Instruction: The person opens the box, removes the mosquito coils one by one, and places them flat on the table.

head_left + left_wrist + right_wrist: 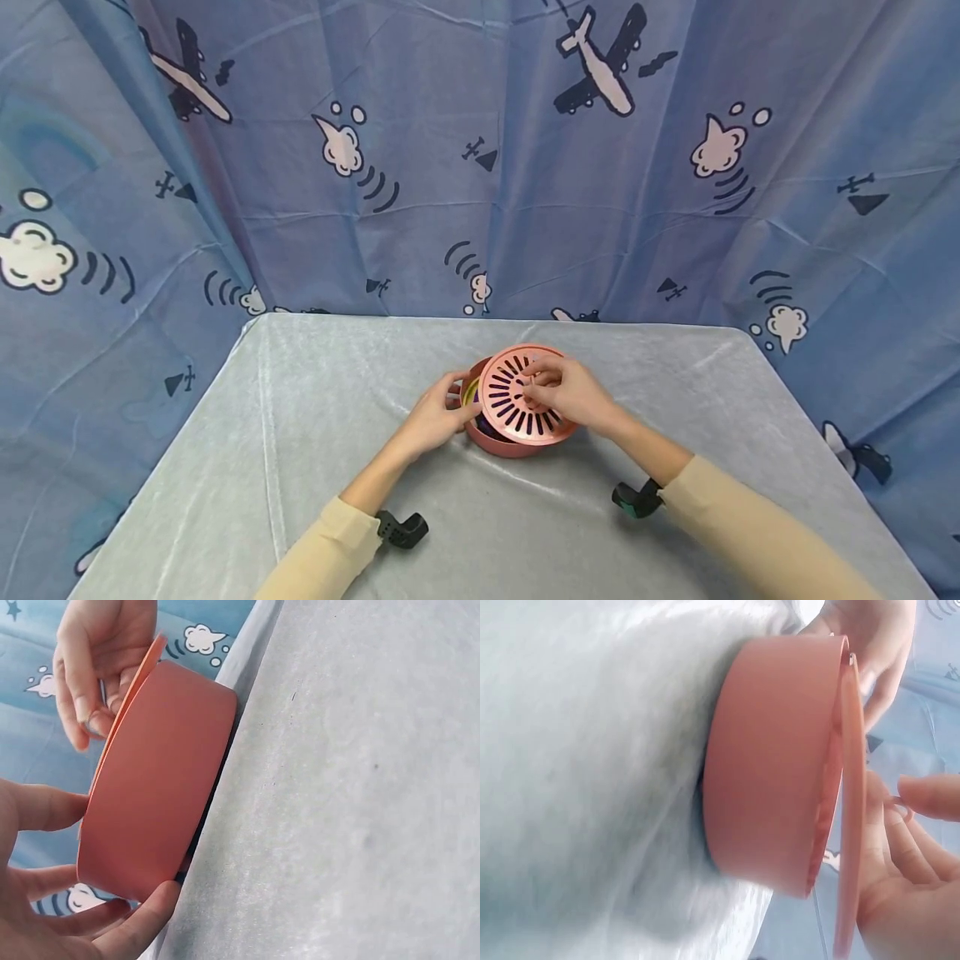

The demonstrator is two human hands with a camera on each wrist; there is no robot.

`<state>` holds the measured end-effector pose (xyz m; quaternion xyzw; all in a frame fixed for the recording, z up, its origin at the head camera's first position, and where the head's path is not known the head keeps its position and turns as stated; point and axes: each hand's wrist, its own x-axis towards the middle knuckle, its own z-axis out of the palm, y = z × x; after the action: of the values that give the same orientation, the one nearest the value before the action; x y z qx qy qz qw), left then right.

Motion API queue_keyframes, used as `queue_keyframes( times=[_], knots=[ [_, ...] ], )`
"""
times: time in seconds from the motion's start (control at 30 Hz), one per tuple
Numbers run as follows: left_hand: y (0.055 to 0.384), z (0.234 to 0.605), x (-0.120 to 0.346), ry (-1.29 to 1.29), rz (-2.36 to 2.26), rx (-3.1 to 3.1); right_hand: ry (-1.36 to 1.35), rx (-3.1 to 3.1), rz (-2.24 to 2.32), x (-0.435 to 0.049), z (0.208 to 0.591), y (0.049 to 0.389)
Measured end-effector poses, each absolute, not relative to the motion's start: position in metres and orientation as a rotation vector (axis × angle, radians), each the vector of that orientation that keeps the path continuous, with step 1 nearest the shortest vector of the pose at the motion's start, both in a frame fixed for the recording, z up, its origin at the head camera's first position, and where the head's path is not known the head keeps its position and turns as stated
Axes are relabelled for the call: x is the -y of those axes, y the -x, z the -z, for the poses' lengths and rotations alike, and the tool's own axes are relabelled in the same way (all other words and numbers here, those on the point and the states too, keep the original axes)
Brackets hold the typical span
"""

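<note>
My round pink box (772,765) sits on the grey desk (487,533), in the middle toward the far side. Its pink lid (517,408) lies crooked on top, slid over to the right, so I can see some yellow and purple things (470,389) inside at the left. The lid's left edge is down close to the rim, and its right edge sticks up and out past the wall.

My left hand (438,415) grips the box on its left side, thumb by the rim and fingers round the outside. My right hand (573,392) pinches the little ring (904,811) on the lid with thumb and finger.

To move the lid well, I think I should hold the box snug so it does not slide, and guide the lid by its ring, nice and slow and flat. My left thumb is close to the lid's edge, so it could get nipped.

Both arms reach in from the near side. The left arm (382,475) slants to the right, and the right arm (652,442) slants to the left.
</note>
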<state>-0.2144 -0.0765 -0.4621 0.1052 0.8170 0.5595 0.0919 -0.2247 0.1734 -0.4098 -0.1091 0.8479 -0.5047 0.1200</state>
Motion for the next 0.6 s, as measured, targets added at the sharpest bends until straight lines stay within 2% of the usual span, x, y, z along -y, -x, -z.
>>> queue_keyframes(
  times=[0.6],
  knots=[
    [0.211, 0.461, 0.081, -0.368, -1.557, -2.514, 0.273, -2.491, 1.539, -0.234, 0.400, 0.235]
  ],
)
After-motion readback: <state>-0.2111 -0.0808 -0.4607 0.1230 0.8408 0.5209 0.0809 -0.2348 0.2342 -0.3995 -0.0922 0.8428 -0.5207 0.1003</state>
